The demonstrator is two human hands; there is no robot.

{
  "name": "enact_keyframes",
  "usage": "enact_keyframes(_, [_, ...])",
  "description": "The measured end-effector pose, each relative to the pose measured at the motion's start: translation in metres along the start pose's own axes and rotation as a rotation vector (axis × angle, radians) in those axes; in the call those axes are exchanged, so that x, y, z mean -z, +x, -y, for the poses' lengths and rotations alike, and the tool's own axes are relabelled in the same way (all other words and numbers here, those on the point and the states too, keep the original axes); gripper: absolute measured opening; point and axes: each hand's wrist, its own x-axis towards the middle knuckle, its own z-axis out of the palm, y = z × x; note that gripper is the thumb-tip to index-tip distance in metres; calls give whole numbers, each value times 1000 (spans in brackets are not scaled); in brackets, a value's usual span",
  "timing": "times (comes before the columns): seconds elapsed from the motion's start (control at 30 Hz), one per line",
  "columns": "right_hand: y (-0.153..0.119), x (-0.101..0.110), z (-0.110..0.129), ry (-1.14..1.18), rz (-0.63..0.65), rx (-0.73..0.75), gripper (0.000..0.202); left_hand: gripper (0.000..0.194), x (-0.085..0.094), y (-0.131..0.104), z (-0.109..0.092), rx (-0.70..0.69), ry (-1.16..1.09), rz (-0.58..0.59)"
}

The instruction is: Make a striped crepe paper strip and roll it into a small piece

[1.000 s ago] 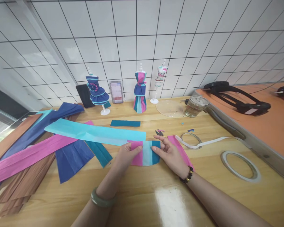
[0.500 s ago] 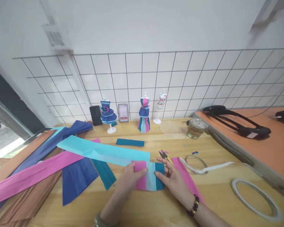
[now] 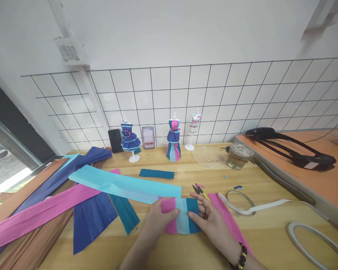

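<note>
A striped piece of pink, light blue and teal paper [image 3: 181,221] is held up just above the table between both hands. My left hand [image 3: 159,221] pinches its pink side, thumb on the front reaching the light blue stripe. On the teal side, my right hand [image 3: 211,221] grips with the thumb in front and the fingers behind the edge. A long light blue strip [image 3: 124,184] lies just behind my left hand. Close behind my right hand are yellow-handled snips [image 3: 201,192], and a pink strip [image 3: 228,219] runs beneath that wrist.
Three small dress forms [image 3: 174,140] stand at the back beside phones [image 3: 148,137]. A glass [image 3: 239,156] and tape rolls [image 3: 315,243] are on the right. Blue [image 3: 91,219], pink and brown strips cover the left. A black headset [image 3: 293,150] rests on an orange surface.
The view has shifted slightly, so things appear a little lower and mostly farther right. Both hands keep their hold on the striped paper, with hardly any change in grip.
</note>
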Motion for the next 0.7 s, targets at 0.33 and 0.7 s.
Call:
enact_keyframes(0.33, [1,3,-4,12,-8,12,45,33,-1,-1,-2,19,-62,18])
enact_keyframes(0.7, [1,4,-3,-106,-59,35,46,33,-3,-4,-10,50,-133,76])
